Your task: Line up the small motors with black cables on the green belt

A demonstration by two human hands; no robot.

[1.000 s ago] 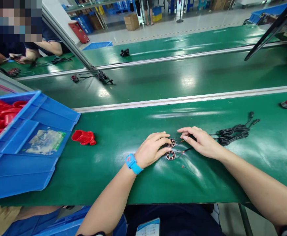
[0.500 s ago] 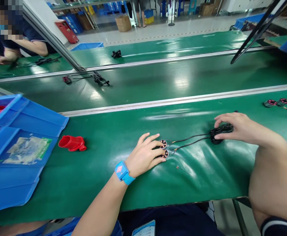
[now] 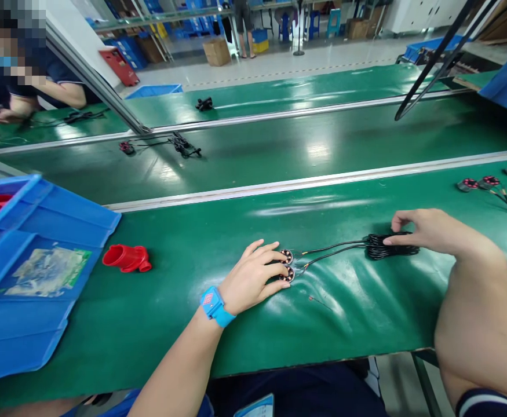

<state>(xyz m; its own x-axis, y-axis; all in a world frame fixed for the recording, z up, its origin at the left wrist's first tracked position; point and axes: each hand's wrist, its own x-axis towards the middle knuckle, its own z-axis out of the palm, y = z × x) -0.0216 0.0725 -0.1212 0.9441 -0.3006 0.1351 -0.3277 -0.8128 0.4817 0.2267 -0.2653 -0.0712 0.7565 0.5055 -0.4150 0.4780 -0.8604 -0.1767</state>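
Observation:
My left hand [image 3: 253, 275] lies flat on the green bench, its fingertips pressing on two small round coil parts [image 3: 286, 265]. Thin black wires [image 3: 334, 249] run right from those parts to a coiled black cable bundle [image 3: 387, 246]. My right hand [image 3: 427, 230] rests on top of that bundle, fingers curled over it. A blue wristband [image 3: 213, 306] sits on my left wrist. A red plastic fitting [image 3: 127, 258] lies loose on the bench to the left of my left hand.
A blue bin [image 3: 22, 278] with a plastic bag and red parts stands at the left edge. More coil parts with wires [image 3: 488, 184] lie at the far right. Another person [image 3: 27, 87] works across the belt at the back left, near cable assemblies [image 3: 183, 145].
My right hand left the coil parts, moved right to the cable bundle and dragged it slightly right. My left hand stayed on the two coil parts. The view shifted right.

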